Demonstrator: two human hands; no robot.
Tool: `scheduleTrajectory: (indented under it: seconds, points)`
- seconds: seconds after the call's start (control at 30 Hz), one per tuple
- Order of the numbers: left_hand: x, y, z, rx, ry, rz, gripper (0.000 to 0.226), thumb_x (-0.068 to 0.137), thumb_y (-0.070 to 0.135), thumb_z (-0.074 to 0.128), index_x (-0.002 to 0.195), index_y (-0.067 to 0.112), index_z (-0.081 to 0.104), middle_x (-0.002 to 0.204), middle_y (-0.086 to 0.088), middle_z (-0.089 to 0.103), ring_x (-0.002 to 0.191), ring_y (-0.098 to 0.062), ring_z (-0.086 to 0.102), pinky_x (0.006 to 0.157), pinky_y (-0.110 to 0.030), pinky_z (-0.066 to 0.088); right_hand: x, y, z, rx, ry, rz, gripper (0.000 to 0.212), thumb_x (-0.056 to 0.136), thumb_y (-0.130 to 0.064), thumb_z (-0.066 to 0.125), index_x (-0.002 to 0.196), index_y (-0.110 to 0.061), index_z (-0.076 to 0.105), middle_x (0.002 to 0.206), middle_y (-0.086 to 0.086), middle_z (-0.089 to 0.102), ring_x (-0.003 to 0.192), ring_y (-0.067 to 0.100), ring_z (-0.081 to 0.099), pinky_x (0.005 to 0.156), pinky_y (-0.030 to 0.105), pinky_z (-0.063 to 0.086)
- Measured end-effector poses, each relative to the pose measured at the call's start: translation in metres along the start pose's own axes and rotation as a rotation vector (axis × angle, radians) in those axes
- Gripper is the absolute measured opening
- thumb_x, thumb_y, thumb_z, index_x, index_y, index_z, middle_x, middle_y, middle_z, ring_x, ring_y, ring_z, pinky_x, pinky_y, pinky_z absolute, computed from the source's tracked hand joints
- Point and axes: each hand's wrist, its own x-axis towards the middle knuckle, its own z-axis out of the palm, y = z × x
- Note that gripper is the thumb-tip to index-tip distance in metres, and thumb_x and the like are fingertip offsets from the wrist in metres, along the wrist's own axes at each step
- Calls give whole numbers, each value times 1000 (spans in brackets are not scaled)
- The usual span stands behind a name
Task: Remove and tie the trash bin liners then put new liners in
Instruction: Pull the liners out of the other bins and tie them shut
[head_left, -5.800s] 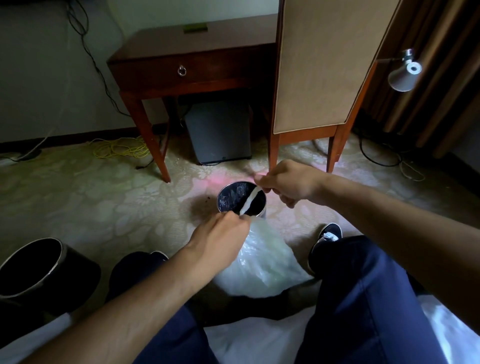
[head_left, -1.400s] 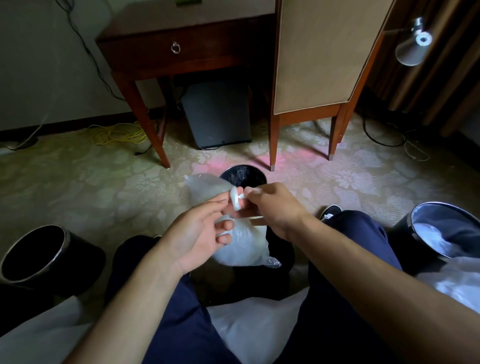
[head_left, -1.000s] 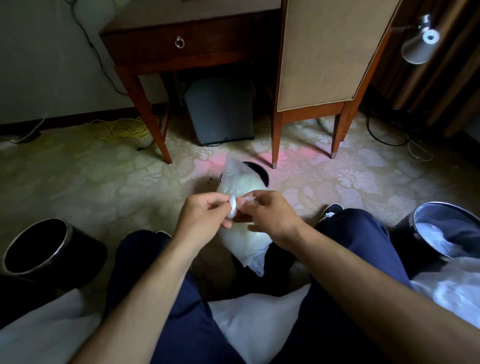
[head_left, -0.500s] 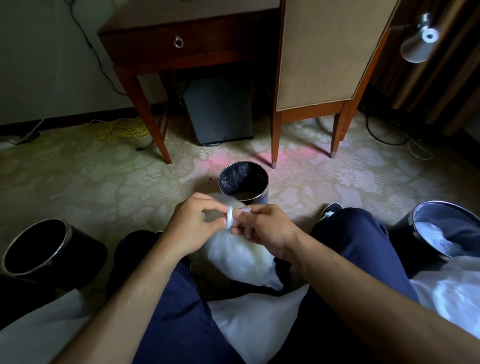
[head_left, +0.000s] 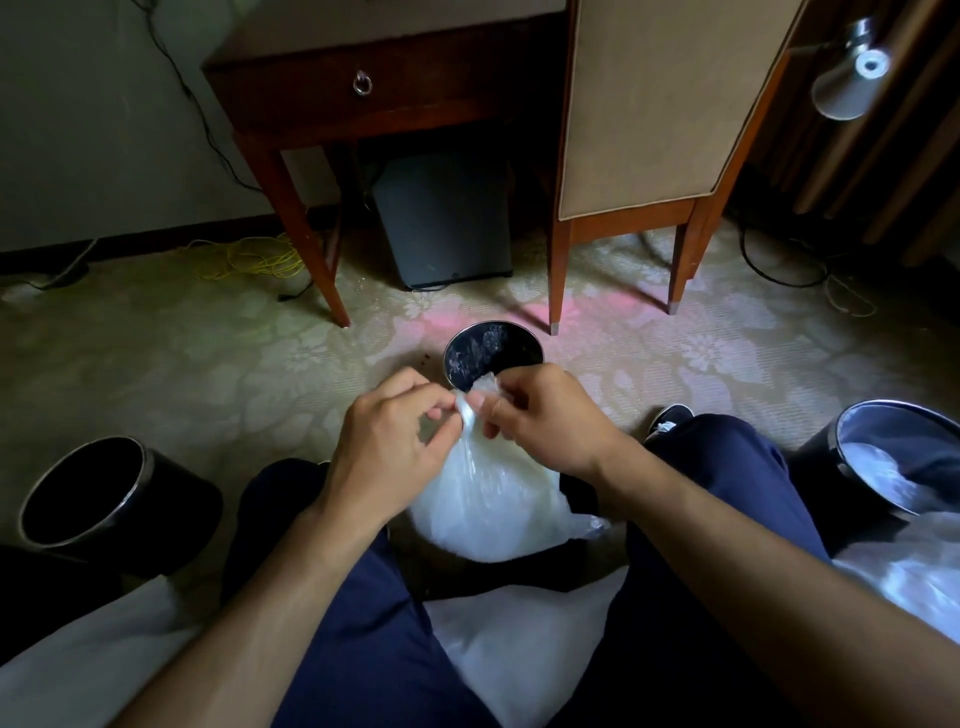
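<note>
Two hands meet at centre frame on a white, filled bin liner (head_left: 488, 501), apparently to knot it closed. The left hand (head_left: 387, 447) pinches the liner's twisted neck (head_left: 467, 415) between thumb and forefinger. The right hand (head_left: 540, 426), fingers curled, pinches the loose plastic at the top of the neck. The two sets of fingertips almost touch. The liner's bulging body lies below the hands, between the person's knees and on the near side of the small round bin (head_left: 480, 345) at centre. Whether it rests on the carpet (head_left: 208, 364) cannot be told.

A second bin (head_left: 179, 501), dark inside, stands at lower left. A third bin (head_left: 844, 434), holding white plastic, stands at the right edge beside a heap of white plastic (head_left: 914, 577).

To do the step well, the left pinch should probably sit low and firm on the neck so that the twist cannot unwind. The right hand can then lead the tail round and through the loop. The knot is best drawn tight with a steady pull, since film this thin is likely to stretch or tear under a jerk. The bag looks puffed, so trapped air may make the neck slip.
</note>
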Motion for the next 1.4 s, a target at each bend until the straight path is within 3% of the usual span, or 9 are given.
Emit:
scheduleTrajectory:
  seconds: [0.23,0.33,0.47,0.57,0.77,0.9,1.17,1.3,1.4]
  points:
    - [4,11,3,-15,-38,55,7,87,12,63,88,5,65,89,-3,55,73,-12,53,65,-27,47,1,-7,-6,269,-113,48,25,104,-24,56,84,-10,59,68,1,56,61,16,61,58,35,50]
    - [11,13,1,5,-102,2,8,80,6,70,83,9,64,80,4,53,60,-3,44,60,-22,41,4,-10,-11,220,-134,71,20,103,-23,56,89,-11,63,79,6,59,68,24,71,50,34,54]
    - [22,20,-3,-148,-272,-212,15,87,9,65,77,14,54,57,-2,45,53,-9,51,57,-18,42,7,-6,-15,345,-157,88,24,103,-15,57,79,-11,59,68,1,53,60,14,58,44,28,44]
    - [26,28,-7,-490,-354,-365,7,96,9,60,89,7,58,66,-9,64,66,-14,73,66,-31,60,8,-7,-14,640,-192,105,19,104,-12,54,86,-6,55,66,7,54,56,15,53,41,22,35]
    - [31,32,-13,-649,-406,-417,11,94,4,57,99,12,61,80,-10,74,82,-22,73,70,-34,57,8,-2,-14,727,-186,-45,27,105,-18,52,95,6,60,62,12,49,52,19,50,43,21,30]
    - [31,40,-16,-614,-323,-436,7,94,13,60,90,15,66,55,-8,63,49,-19,62,51,-21,42,10,2,-14,813,-252,-11,24,103,-26,51,96,-3,55,76,28,48,44,20,36,35,20,28]
    - [28,45,-23,-584,-345,-530,13,97,15,56,88,12,64,52,-3,55,40,-18,45,44,-24,35,6,-10,-6,602,-219,25,33,111,-27,33,82,-13,39,54,9,42,33,19,39,35,23,21]
    - [22,42,-30,-760,-511,-656,16,99,3,46,94,-6,59,52,1,48,39,-10,35,38,-19,23,1,-8,0,583,-236,-48,36,111,-23,35,81,-12,51,67,10,57,55,25,42,50,29,34]
    - [19,41,-35,-979,-563,-727,20,101,2,41,97,-7,58,47,4,40,34,-7,32,37,-18,13,0,-10,-2,546,-275,-88,38,110,-25,38,78,-21,56,69,5,58,62,26,39,56,32,31]
